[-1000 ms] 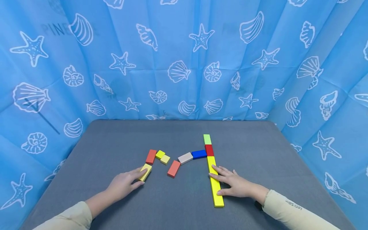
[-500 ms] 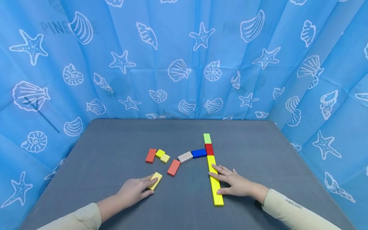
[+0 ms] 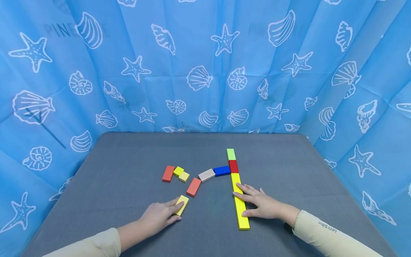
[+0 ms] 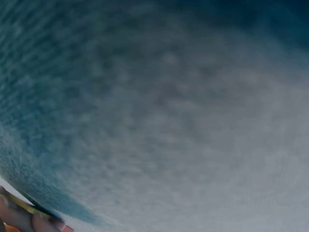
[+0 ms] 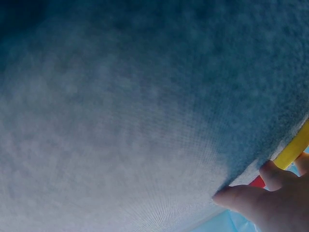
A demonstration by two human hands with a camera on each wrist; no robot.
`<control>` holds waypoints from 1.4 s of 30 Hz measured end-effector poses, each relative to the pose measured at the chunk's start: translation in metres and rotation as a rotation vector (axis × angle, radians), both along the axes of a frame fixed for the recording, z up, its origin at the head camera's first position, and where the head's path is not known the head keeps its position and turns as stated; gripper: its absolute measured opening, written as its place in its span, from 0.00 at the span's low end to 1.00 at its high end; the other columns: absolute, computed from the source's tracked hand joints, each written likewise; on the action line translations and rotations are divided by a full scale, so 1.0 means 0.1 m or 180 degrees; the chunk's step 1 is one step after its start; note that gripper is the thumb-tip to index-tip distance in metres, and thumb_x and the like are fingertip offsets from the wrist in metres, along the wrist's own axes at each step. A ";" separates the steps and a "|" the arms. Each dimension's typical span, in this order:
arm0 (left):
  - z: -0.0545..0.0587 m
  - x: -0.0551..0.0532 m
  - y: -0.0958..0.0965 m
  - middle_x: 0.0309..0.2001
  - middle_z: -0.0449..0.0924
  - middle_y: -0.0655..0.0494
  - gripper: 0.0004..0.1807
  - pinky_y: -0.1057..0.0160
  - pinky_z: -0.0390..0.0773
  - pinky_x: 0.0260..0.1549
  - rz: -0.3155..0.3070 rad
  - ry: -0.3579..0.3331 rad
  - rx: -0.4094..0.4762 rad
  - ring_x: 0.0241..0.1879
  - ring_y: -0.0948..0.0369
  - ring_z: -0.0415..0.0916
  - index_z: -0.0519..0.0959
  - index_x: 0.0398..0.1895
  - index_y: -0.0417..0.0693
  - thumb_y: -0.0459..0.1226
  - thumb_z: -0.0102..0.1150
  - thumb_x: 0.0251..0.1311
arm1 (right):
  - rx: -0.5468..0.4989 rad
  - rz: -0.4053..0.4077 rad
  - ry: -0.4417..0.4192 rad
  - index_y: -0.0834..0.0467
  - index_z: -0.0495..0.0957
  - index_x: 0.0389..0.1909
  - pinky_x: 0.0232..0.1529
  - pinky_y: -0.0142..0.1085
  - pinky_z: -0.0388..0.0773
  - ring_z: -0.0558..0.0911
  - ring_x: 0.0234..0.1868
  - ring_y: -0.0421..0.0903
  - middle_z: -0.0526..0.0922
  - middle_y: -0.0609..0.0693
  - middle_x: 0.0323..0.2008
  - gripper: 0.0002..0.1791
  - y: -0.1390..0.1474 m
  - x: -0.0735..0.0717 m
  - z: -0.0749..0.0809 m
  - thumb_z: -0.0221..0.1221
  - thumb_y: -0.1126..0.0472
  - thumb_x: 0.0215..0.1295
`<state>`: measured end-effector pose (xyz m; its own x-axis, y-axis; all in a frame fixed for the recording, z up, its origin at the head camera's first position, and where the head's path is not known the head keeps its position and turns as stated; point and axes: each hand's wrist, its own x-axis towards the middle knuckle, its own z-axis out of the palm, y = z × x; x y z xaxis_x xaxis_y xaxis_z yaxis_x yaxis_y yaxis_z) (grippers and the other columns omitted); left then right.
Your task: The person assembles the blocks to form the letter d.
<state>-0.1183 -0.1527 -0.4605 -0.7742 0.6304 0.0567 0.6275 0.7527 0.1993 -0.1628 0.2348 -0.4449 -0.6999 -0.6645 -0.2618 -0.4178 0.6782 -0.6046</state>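
Observation:
My left hand (image 3: 157,217) grips a pale yellow block (image 3: 183,200) between thumb and fingers, just nearer than the coral block (image 3: 194,187). In the left wrist view, only fingertips (image 4: 41,222) and a sliver of yellow show at the lower left corner. The fingers of my right hand (image 3: 264,204), spread and fairly straight, rest on a long yellow block (image 3: 244,224). Beyond it, in line, lie a dark red block (image 3: 233,166) and a light green block (image 3: 231,154). A blue block (image 3: 222,171) and a beige block (image 3: 206,175) run leftward from the red one to the coral one.
Left of that chain, a second coral block (image 3: 168,174) lies beside two small yellow blocks (image 3: 183,177). Everything lies on a grey cloth-covered table (image 3: 144,150). A blue curtain (image 3: 199,103) with shell prints hangs behind and at both sides.
My left hand has slid the pale yellow block rightward and slightly toward me, from beside the left coral block to near the other coral block. The right hand stays in place.

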 end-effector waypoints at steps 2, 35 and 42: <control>0.02 0.00 0.02 0.58 0.78 0.46 0.28 0.56 0.81 0.32 -0.0034 -0.0122 -0.0053 0.42 0.55 0.83 0.76 0.62 0.49 0.52 0.60 0.62 | -0.0012 -0.0021 -0.0002 0.45 0.62 0.73 0.53 0.78 0.38 0.48 0.72 0.66 0.49 0.55 0.76 0.38 0.00 0.00 0.00 0.59 0.40 0.64; 0.01 -0.07 0.30 0.47 0.75 0.50 0.25 0.73 0.62 0.14 -0.0258 0.0689 -0.0032 0.16 0.70 0.57 0.83 0.54 0.56 0.57 0.59 0.60 | 0.0196 -0.0066 0.0019 0.49 0.61 0.73 0.58 0.75 0.40 0.48 0.73 0.63 0.48 0.55 0.76 0.39 0.00 -0.02 -0.02 0.59 0.41 0.64; -0.02 -0.08 0.32 0.44 0.75 0.49 0.25 0.73 0.57 0.13 -0.0217 0.0776 0.0023 0.15 0.70 0.54 0.84 0.53 0.55 0.58 0.61 0.58 | 0.0192 -0.0074 0.0004 0.49 0.61 0.73 0.58 0.75 0.40 0.48 0.74 0.63 0.48 0.54 0.76 0.39 0.00 -0.01 -0.03 0.60 0.41 0.64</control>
